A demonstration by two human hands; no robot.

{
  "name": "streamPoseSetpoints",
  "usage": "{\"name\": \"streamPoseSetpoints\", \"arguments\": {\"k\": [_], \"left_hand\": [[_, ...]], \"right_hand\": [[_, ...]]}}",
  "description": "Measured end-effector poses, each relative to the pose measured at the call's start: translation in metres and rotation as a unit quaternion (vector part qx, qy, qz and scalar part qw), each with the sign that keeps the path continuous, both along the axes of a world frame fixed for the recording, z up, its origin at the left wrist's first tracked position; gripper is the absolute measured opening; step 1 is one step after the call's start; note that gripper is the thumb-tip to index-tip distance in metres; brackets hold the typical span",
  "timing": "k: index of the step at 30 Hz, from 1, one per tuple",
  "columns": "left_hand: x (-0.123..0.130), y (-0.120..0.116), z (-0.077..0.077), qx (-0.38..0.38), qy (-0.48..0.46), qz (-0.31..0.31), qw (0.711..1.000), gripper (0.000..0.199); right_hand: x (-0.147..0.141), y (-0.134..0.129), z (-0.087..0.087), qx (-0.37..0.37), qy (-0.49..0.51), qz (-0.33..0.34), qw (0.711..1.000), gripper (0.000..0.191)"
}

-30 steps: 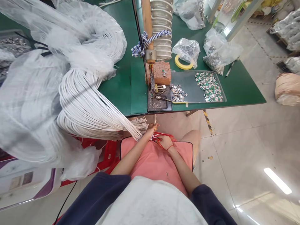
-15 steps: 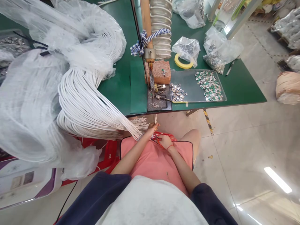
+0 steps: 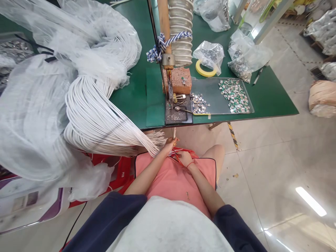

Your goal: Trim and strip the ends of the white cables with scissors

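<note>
L hand [image 3: 169, 144] is shut round a few ends of the white cable bundle [image 3: 102, 122], which fans out of a big plastic bag [image 3: 34, 115] to the L of the lap. R hand [image 3: 185, 158], red band on wrist, pinches thin wires [image 3: 175, 152] just beside L hand, over pink apron [image 3: 175, 185]. Ahead, green bench [image 3: 262, 98] w/ tray of metal clips [image 3: 222, 96], yellow tape roll [image 3: 206, 69].
</note>
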State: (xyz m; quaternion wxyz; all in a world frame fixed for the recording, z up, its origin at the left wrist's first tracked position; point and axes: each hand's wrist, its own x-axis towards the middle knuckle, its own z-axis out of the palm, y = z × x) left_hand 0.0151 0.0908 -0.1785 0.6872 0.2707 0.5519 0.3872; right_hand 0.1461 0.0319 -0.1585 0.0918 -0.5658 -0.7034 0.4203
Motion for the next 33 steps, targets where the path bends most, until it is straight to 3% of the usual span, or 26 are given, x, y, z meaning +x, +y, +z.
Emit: {"name": "streamPoseSetpoints", "arguments": {"k": [9,25,33], "left_hand": [[-0.002,0.000,-0.001,0.003,0.006,0.007,1.000,0.025],[-0.001,-0.001,0.006,0.005,0.012,0.003,1.000,0.027],[0.000,-0.001,0.006,0.000,0.013,0.005,1.000,0.028]], "right_hand": [[0.003,0.001,-0.002,0.001,0.012,0.009,1.000,0.016],[0.002,-0.001,-0.011,0.026,0.015,0.010,0.999,0.039],[0.001,0.000,-0.013,0.026,0.017,0.021,0.999,0.036]]}}
